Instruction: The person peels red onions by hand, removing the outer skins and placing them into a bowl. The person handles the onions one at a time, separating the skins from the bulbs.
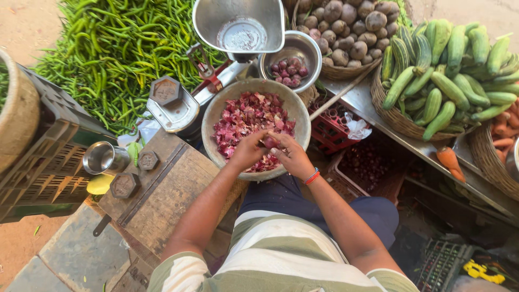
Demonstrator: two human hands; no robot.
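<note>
Spreading over the top left, a big heap of green chillies point(116, 48) lies on the ground beside a dark plastic crate point(46, 162). At the right, a woven basket point(394, 116) holds cucumbers point(448, 70), with a basket of round brown tubers point(348, 30) above it and carrots point(505, 130) at the far edge. A wooden desk point(162, 200) at lower left carries two hexagonal iron weights point(125, 185) and a steel cup point(105, 158). A scale with a steel scoop pan point(239, 24) stands behind. The wide metal bowl point(256, 127) in the middle is full of purple onion skins point(246, 119); a smaller steel bowl point(290, 54) behind holds peeled small onions point(288, 69). Over the wide bowl, the left hand point(248, 150) and right hand point(290, 157) meet, each grip pinching one small onion point(268, 143) between the fingertips.
</note>
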